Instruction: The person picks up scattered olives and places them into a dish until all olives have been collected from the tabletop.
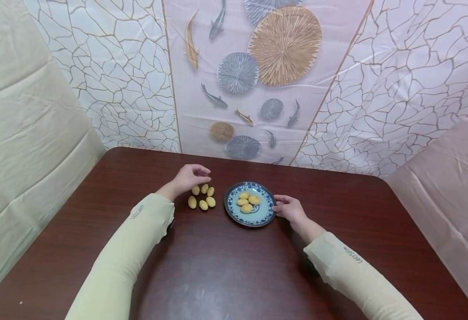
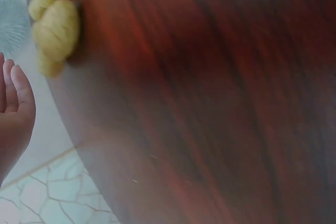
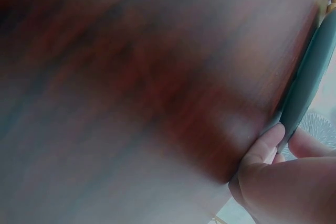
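A round plate [image 1: 264, 219] with a blue floral border and dark edge lies on the table, bearing several small yellow ovals that look like potatoes [image 1: 246, 208]. My right hand [image 1: 292, 211] pinches the plate's right rim; in the right wrist view thumb and fingers sit on either side of the dark edge [image 3: 307, 77]. Left of the plate, more yellow potatoes [image 1: 192, 202] form a loose ring on the wood. Just behind and above that ring is my left hand [image 1: 190, 178], its fingers extended and nothing visible between them. The left wrist view shows potatoes [image 2: 56, 30] near these fingers.
The dark red-brown table [image 1: 218, 271] has rounded far corners. Behind it hangs a patterned cloth [image 1: 238, 106] with fish and discs. Pale cloth drapes [image 1: 22, 133] stand along the left and right sides.
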`<state>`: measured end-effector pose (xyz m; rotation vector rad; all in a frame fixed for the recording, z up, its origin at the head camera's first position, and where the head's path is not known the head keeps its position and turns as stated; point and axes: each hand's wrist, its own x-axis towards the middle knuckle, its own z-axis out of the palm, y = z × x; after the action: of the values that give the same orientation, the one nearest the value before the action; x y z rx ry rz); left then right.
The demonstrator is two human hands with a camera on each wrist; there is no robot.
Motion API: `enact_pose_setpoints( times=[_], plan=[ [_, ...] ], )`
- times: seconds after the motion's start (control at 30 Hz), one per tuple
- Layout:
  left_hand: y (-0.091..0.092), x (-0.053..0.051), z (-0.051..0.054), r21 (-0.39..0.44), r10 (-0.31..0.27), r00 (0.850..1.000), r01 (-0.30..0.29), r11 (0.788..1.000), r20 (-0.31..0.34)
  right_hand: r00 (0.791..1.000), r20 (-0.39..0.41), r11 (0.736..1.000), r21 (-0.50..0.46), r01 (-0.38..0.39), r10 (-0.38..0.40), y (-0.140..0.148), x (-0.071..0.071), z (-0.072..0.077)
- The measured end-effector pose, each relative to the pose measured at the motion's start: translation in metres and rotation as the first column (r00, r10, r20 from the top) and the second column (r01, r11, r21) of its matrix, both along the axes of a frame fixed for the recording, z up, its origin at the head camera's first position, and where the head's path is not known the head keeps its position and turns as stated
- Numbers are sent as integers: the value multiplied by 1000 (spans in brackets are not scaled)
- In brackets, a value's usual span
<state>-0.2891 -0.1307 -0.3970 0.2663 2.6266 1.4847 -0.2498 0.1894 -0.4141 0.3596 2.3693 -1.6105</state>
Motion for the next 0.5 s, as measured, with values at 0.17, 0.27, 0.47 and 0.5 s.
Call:
enact_pose_setpoints(
  times=[0.17,0.27,0.47,0.5],
  plan=[
    [-13,3,-10,-30,33,999,-33,999,8,1000,5,1000,2,-2,2,-1,1,1],
    [-20,4,-14,-50,48,999,-48,998,1,1000,6,1000,3,-2,2,-1,1,2],
    [-30,5,-24,-84,46,999,-47,995,-10,1000,-1,1000,3,-9,9,-1,1,3],
    [-31,6,-25,-91,41,999,-42,995,-14,1000,-1,1000,2,-10,10,-1,2,3]
  ],
)
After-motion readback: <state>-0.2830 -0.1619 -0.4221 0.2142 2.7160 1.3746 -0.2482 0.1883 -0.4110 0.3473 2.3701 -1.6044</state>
